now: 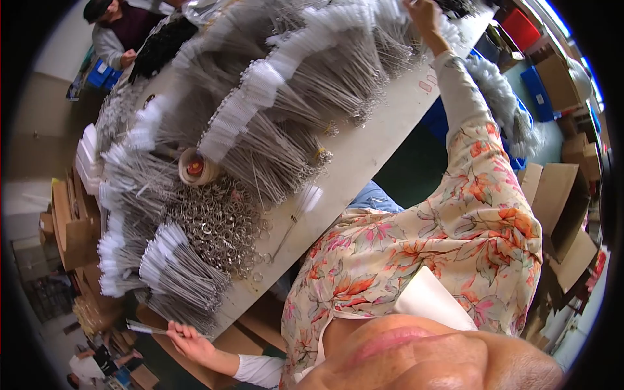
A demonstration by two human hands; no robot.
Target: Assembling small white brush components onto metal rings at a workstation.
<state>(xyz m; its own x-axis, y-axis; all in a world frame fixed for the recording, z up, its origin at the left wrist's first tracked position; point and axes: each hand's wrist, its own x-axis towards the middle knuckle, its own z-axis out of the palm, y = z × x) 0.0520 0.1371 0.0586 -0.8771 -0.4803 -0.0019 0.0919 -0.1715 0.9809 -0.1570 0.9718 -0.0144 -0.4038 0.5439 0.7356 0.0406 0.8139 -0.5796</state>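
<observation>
At the lower left, just off the table edge, my left hand (192,343) is closed around a slim brush (147,329) with a whitish head pointing left. My right arm stretches to the far right end of the table. There my right hand (424,23) has its fingers curled at the edge of the brush pile, partly cut off by the frame; what they hold I cannot make out. Bundles of thin wire brushes (273,140) with white bristles cover the table. Nearer my left hand lies another brush bundle (185,266), beside a heap of metal split rings (218,221).
A round white tub (199,168) with something red inside sits among the brushes. A few loose brushes (305,203) lie on the bare tabletop (383,136). Across the table is another person (127,32). Cardboard boxes (559,208) and blue bins (539,94) stand at right.
</observation>
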